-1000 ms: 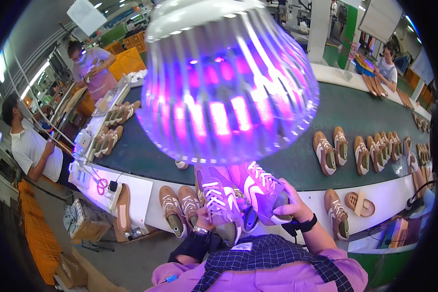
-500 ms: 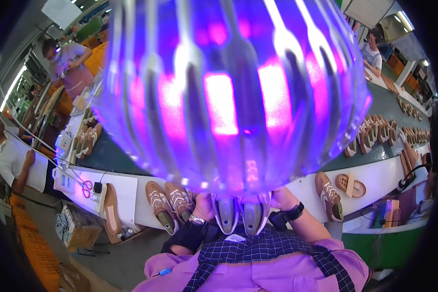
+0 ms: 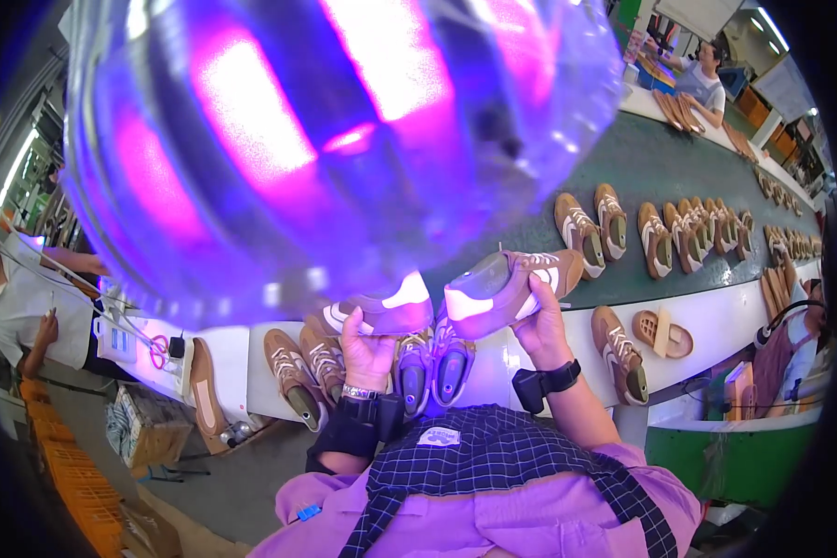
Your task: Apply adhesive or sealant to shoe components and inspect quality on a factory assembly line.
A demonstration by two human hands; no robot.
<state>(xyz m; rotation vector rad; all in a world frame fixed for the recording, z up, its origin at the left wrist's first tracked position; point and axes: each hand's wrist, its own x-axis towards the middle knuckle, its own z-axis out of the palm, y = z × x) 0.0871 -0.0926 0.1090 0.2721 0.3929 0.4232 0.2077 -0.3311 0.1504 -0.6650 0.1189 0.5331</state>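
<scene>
In my left hand [image 3: 367,358] is a brown sneaker [image 3: 381,312] with a white heel patch, partly hidden behind the glowing lamp. My right hand [image 3: 543,325] grips a matching brown sneaker [image 3: 507,290], turned sideways with its toe to the right. The two heels face each other across a small gap. Below them, a pair of sneakers [image 3: 452,370] stands on the white ledge, lit purple. Another brown pair [image 3: 293,379] rests just left of my left hand, and one sneaker [image 3: 620,355] lies to the right of my right wrist.
A large ribbed lamp [image 3: 344,186] glowing purple fills the upper left and blocks the view behind it. On the green belt [image 3: 614,288], several sneakers [image 3: 688,232] stand in rows. Sole pieces [image 3: 665,333] lie at right. Co-workers [image 3: 702,79] are on both sides.
My hands have risen from the pair at the ledge's edge and now each hold a sneaker above it. The view has swung right, so the lamp sits further left and more belt shows.
</scene>
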